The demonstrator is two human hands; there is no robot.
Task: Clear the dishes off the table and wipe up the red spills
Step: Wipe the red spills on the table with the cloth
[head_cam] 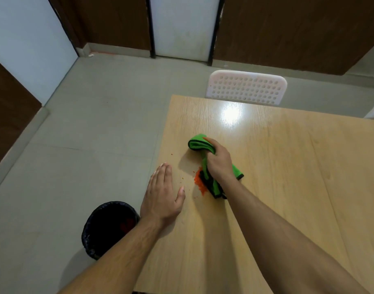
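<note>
The right hand (219,164) grips a bunched green cloth (200,144) and presses it onto the desk (287,177), fingers curled round the middle of it so both ends stick out. Its near end lies right against the red spill (199,183), which looks like the way to drag the mess toward the desk edge. The left hand (161,196) lies flat and open on the desk just left of the spill, fingers straight and holding nothing, likely placed as a stop or scoop at the edge. A few red specks (183,177) sit between the spill and that hand.

On the floor, below the desk edge and left of the spill, stands a black bin (97,236) with a dark liner; something red shows inside it. No dishes are visible on the desk, so wiping seems to be what remains. A white chair (246,87) stands at the desk's far side.
</note>
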